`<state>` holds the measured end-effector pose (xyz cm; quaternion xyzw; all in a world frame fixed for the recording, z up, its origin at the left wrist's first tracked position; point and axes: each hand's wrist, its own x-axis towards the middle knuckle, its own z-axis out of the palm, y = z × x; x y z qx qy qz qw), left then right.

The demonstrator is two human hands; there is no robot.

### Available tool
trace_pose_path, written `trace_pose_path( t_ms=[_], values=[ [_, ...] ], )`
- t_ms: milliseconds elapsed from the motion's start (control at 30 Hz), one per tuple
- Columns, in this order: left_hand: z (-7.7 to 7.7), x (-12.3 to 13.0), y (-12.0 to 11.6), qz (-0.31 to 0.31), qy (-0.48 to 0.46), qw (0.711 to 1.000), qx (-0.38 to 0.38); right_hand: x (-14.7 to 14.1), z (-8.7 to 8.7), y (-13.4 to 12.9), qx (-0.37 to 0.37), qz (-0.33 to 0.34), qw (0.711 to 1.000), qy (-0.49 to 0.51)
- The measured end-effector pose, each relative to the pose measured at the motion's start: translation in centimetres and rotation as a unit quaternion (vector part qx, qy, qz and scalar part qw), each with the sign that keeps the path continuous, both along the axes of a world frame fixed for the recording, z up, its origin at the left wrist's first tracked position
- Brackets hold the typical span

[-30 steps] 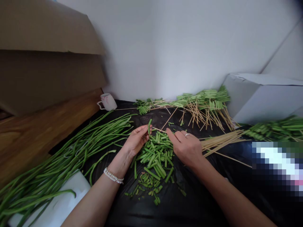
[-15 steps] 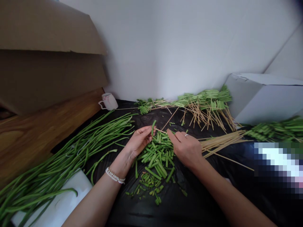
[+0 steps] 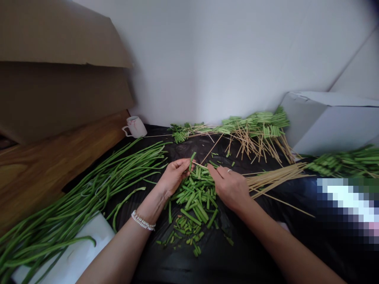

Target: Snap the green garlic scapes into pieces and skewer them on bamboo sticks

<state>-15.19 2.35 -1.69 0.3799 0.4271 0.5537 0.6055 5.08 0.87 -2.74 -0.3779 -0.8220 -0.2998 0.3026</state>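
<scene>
My left hand (image 3: 177, 176) pinches a short piece of green long bean (image 3: 192, 160) between thumb and fingers. A thin wooden skewer (image 3: 200, 165) runs from that piece to my right hand (image 3: 230, 187), whose fingers are closed around it. Whether the tip has gone through the bean is too small to tell. Below both hands lies a heap of cut bean pieces (image 3: 195, 197) on black plastic sheeting (image 3: 168, 260). A bundle of bare skewers (image 3: 275, 176) lies just right of my right hand.
Long whole beans (image 3: 118, 177) spread at left, partly over a white board (image 3: 85, 244). Behind stand a mug (image 3: 136, 127) and bean-laden skewers (image 3: 257, 120) against the wall. More threaded beans (image 3: 343, 161) lie right, before a white box (image 3: 334, 118). A cardboard box (image 3: 62, 79) looms left.
My right hand has moved slightly left, closer to my left hand, shortening the stretch of skewer showing between them. My left hand stays nearly in place with the bean piece.
</scene>
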Motion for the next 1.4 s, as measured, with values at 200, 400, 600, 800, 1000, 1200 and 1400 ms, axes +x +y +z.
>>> trace_pose_path(
  t_ms=[200,400,600,800,1000,1200,1400],
  values=[
    [0.2,0.2,-0.2,0.016,0.014,1.0,0.007,-0.2,0.0,-0.1,-0.016,-0.007,1.0,-0.002],
    [0.2,0.1,0.0,0.012,-0.06,0.998,-0.031,-0.3,-0.1,0.0,-0.016,-0.009,1.0,0.019],
    [-0.1,-0.2,0.2,-0.003,-0.071,0.997,-0.043,-0.5,-0.2,-0.1,-0.034,-0.004,0.999,0.033],
    [0.0,0.0,0.0,-0.015,-0.063,0.997,-0.043,-0.9,-0.4,-0.4,-0.041,-0.014,0.999,0.031],
    [0.3,0.3,-0.3,-0.016,-0.038,0.998,-0.044,-0.9,-0.5,-0.5,-0.041,-0.009,0.999,0.033],
    [0.3,0.8,-0.5,-0.018,-0.009,0.999,-0.036,-1.0,-0.5,-0.6,-0.041,-0.002,0.998,0.036],
    [-0.3,1.6,-0.9,-0.053,0.022,0.998,-0.015,-1.3,-0.5,-0.7,-0.049,0.012,0.998,0.039]
  ],
)
